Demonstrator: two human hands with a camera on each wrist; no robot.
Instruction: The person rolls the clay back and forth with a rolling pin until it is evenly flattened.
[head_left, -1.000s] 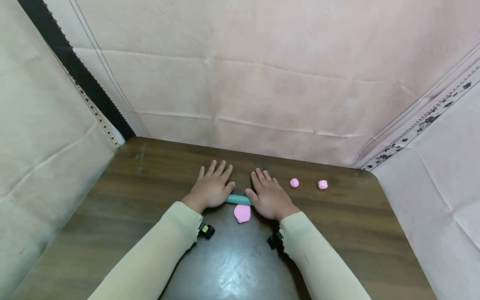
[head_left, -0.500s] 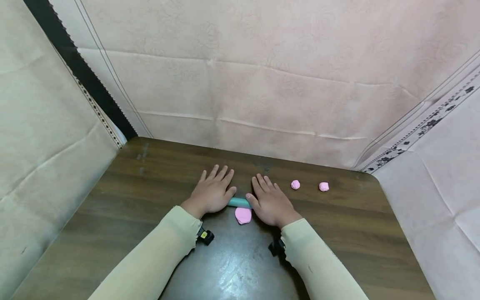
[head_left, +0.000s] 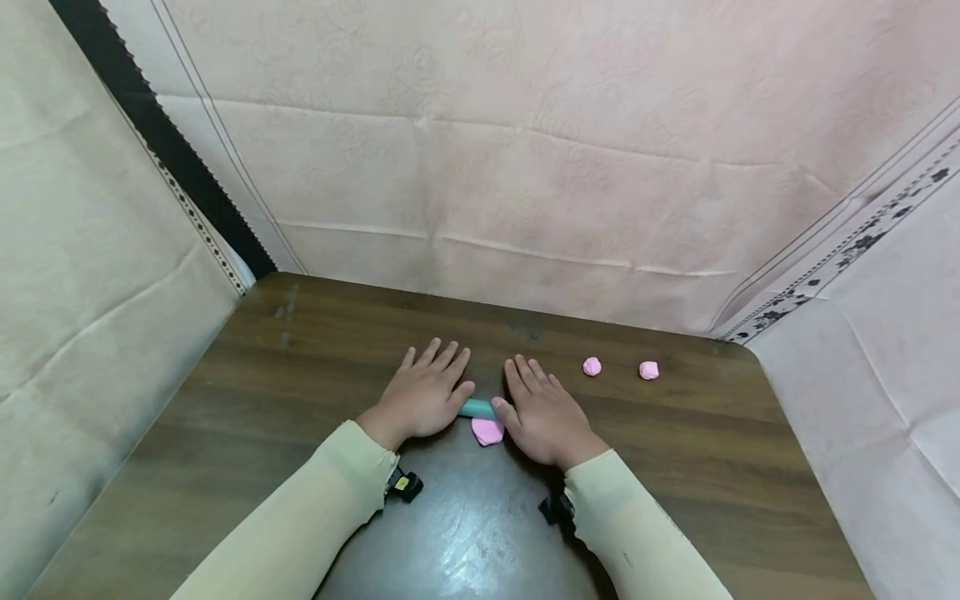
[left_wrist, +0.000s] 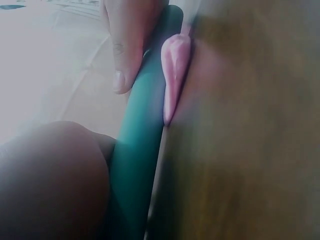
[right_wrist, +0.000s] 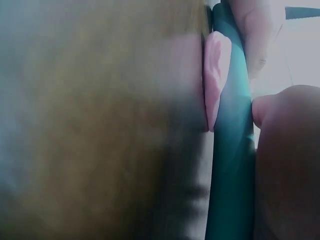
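A teal rolling pin lies crosswise on the table under both hands, its middle showing between them. My left hand rests on its left part with fingers straight and spread, palm down. On its right part rests my right hand, fingers also straight. The two thumbs point toward each other along the pin. A flattened piece of pink dough sticks out on the near side of the pin. In the left wrist view this dough is a thin slab right against the pin; the right wrist view shows the same dough.
Two small pink dough balls, one ball and another ball, sit at the back right of the brown wooden table. Pale cloth hangs behind the table and along both sides. Each wrist wears a small black camera.
Both hands and the rolling pin have moved slightly toward the near edge. The pin now covers more of the flattened dough's far side. The two dough balls have stayed in place.
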